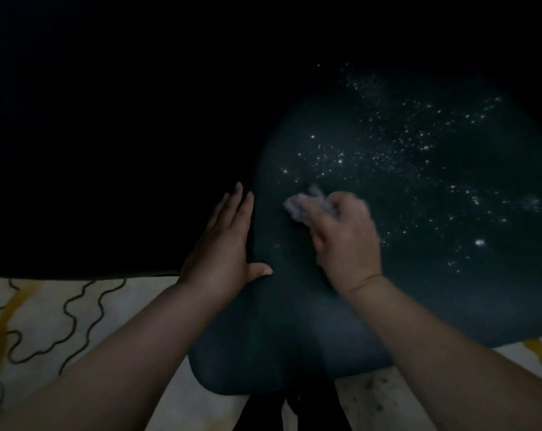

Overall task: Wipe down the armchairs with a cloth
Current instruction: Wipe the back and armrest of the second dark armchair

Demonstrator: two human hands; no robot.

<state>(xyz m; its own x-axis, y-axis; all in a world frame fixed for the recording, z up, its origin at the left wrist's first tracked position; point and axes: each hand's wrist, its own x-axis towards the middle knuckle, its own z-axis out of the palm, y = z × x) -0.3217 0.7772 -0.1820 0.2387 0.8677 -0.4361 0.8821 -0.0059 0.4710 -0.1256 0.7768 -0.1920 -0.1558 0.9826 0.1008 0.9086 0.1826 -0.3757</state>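
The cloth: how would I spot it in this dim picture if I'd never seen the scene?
Find the big dark cushion dotted with white specks. Near its left edge, the right hand presses down a small crumpled cloth. It is the one pale, blurred bundle there, poking out past the fingers.

smooth dark armchair upholstery (pixel 388 213) with glinting specks; soft pale cloth (pixel 304 206)
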